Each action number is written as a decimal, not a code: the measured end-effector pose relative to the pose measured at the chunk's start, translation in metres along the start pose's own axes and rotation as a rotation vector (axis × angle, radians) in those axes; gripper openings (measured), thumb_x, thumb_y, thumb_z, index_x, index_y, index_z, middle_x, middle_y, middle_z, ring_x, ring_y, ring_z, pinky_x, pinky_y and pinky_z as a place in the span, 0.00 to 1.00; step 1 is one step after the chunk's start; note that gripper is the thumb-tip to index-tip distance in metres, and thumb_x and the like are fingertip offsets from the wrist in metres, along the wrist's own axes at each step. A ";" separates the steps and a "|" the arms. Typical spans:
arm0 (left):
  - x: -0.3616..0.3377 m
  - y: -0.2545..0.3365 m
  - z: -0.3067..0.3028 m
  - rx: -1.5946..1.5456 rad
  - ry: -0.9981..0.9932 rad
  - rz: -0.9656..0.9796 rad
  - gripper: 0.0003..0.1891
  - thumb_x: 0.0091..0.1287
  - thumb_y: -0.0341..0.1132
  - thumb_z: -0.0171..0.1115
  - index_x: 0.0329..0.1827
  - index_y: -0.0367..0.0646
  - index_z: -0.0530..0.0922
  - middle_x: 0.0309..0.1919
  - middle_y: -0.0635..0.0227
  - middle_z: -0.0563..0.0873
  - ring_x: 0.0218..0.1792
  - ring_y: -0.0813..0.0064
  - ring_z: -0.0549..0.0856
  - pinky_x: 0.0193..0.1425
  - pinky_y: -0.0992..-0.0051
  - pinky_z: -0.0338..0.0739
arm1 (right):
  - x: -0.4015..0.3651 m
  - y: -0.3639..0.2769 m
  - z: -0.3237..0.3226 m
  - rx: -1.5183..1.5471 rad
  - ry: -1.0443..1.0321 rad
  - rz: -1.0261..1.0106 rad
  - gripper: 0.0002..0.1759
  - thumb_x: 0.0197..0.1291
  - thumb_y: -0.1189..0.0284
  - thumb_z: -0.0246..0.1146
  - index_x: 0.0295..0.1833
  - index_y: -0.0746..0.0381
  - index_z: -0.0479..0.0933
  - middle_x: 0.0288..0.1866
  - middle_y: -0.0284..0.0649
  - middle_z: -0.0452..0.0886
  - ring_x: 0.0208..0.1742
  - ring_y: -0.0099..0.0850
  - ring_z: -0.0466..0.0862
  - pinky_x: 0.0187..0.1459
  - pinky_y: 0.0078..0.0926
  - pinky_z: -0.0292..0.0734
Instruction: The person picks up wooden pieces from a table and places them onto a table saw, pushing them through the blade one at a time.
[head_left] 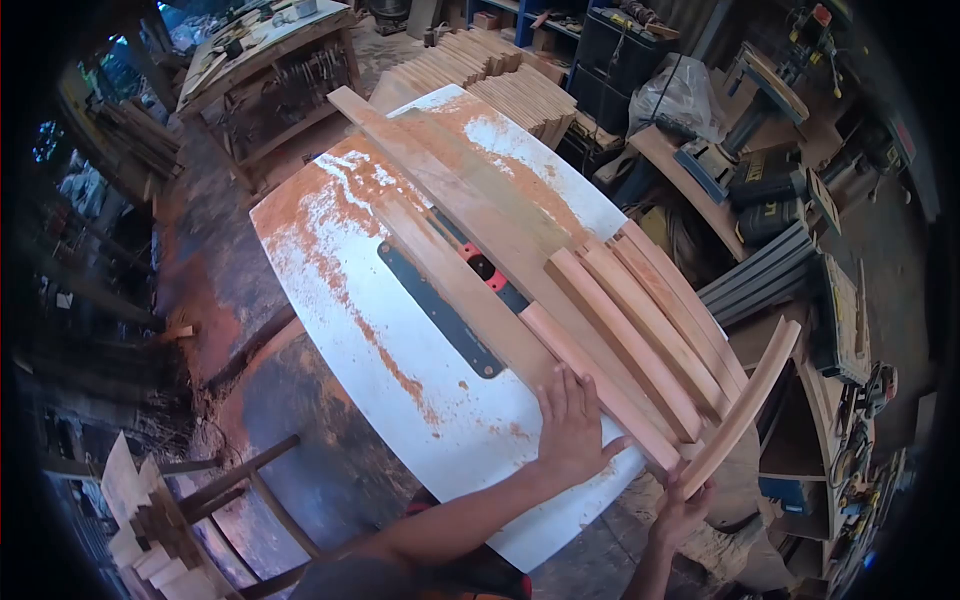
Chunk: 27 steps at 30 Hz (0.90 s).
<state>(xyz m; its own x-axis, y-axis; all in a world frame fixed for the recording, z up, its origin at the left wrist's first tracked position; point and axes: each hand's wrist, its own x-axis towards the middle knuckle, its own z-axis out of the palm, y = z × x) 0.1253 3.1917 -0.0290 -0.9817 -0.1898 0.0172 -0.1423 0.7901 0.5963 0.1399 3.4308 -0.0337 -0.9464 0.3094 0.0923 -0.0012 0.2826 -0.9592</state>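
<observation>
My left hand (572,430) lies flat with fingers spread on the near end of a wooden board and the reddish strip (590,375) beside it. My right hand (684,502) is closed around the lower end of a grooved wooden strip (745,410), which slants up to the right. The reddish strip's near end reaches close to my right hand. Its far end is near the round opening (482,267) of the black and red router plate (440,310) in the white table (350,290). Several more strips (640,325) lie side by side to the right of a long board (430,175).
Orange sawdust covers parts of the white table. Stacked wood pieces (520,95) lie beyond it, with a workbench (265,50) at the back left. Shelves with tools and cases (770,190) stand on the right. Wood offcuts (150,535) are at the lower left.
</observation>
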 end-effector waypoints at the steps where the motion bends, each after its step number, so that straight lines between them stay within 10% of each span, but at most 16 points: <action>1: 0.001 -0.004 0.000 -0.001 -0.004 0.006 0.61 0.66 0.71 0.55 0.75 0.14 0.48 0.73 0.17 0.50 0.78 0.23 0.43 0.75 0.27 0.37 | -0.006 0.003 0.006 -0.027 0.020 0.006 0.24 0.63 0.80 0.66 0.63 0.70 0.69 0.54 0.44 0.79 0.48 0.28 0.80 0.47 0.26 0.79; 15: 0.027 -0.026 -0.005 0.042 0.059 -0.169 0.69 0.55 0.74 0.64 0.76 0.14 0.47 0.76 0.20 0.45 0.81 0.31 0.39 0.76 0.27 0.33 | -0.024 -0.003 0.009 0.069 -0.269 -0.093 0.27 0.63 0.83 0.66 0.66 0.67 0.66 0.52 0.41 0.80 0.48 0.25 0.82 0.49 0.22 0.80; 27: 0.042 -0.028 -0.016 0.102 -0.043 -0.328 0.76 0.48 0.74 0.70 0.79 0.20 0.37 0.79 0.27 0.38 0.82 0.37 0.33 0.78 0.31 0.30 | -0.037 -0.023 -0.243 -0.137 -0.579 0.136 0.30 0.67 0.78 0.63 0.73 0.76 0.66 0.67 0.49 0.75 0.66 0.35 0.77 0.67 0.30 0.70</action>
<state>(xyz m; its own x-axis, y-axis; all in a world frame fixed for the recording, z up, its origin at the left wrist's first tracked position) 0.0904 3.1524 -0.0320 -0.8855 -0.4204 -0.1976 -0.4613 0.7454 0.4813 0.2539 3.6332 0.0498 -0.9570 -0.1821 -0.2258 0.1373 0.4013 -0.9056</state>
